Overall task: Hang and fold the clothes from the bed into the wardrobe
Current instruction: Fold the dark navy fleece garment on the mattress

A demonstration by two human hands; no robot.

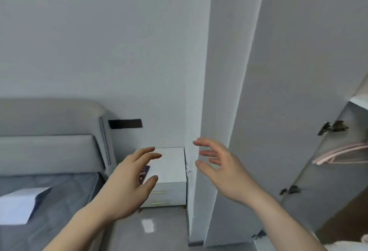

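Observation:
Both of my hands are raised in front of me with spread, relaxed fingers, and neither holds anything. My left hand point(131, 179) hovers in front of the white nightstand. My right hand point(221, 168) hovers in front of the edge of the open white wardrobe door point(282, 91). Pink hangers point(342, 154) hang inside the wardrobe at the right. The bed point(65, 197) with its grey cover lies at the lower left, and a white folded item point(18, 205) rests on it. A bit of pale fluffy fabric point(356, 245) shows at the bottom right corner.
A white nightstand point(171, 171) with two drawers stands between the bed and the wardrobe side panel, with a small dark item point(144, 173) on its top. A grey padded headboard point(49, 131) stands against the wall. The floor point(159, 228) is glossy grey. Metal hinges point(332, 127) sit on the door.

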